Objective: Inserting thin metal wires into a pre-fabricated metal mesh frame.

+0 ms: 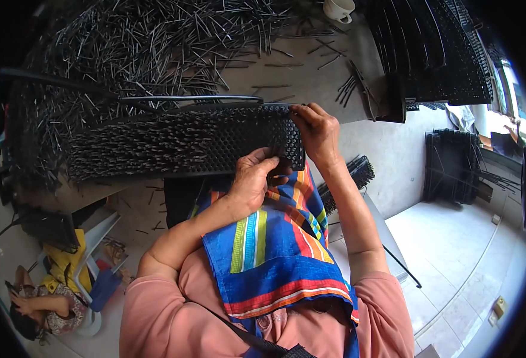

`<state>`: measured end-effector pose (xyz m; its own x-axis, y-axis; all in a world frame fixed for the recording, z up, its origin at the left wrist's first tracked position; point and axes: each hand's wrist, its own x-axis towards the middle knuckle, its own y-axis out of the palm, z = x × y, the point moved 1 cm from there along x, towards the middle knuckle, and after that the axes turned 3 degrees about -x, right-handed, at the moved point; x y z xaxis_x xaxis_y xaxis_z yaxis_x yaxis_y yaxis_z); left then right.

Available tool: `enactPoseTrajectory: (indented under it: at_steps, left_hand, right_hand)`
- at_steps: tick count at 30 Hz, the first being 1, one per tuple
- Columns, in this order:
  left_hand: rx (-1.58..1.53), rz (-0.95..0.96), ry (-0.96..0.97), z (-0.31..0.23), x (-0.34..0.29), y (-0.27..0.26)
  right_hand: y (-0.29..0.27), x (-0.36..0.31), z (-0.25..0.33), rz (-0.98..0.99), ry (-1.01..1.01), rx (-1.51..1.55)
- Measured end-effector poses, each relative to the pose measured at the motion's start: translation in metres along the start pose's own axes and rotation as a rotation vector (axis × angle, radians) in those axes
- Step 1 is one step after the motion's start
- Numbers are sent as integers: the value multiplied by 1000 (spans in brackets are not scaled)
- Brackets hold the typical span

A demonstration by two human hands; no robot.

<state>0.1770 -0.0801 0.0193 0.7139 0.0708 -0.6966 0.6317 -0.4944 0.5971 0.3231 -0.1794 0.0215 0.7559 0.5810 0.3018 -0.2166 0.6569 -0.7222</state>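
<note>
Black holey board (230,143) reaches left from your fingers | your right hand (320,132): curled | your left hand (250,181): nearly closed | tips partly hidden, can't tell what either holds

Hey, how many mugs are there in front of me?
1 in view: a pale mug at the picture's top edge, beyond your right hand and right of the heap of thin black strips. Others could be hidden behind things.
</note>
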Motion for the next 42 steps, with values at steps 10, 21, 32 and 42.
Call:
enactPoseTrajectory:
  at_steps: [10, 21, 32, 42]
  left_hand:
    - [-12, 41, 85, 2, 3, 11]
    - [-50, -1, -6, 11, 15, 8]
    - [-18, 55, -23, 7, 11, 9]
    - [24, 65, 64, 3, 12, 9]
  right_hand:
    - [-5, -34, 9, 221, 498, 703]
    - [-13, -8, -16, -437, 40, 127]
    - [-6, -20, -12, -142, -51, -155]
    - [-4, -36, 14, -33, 567, 808]
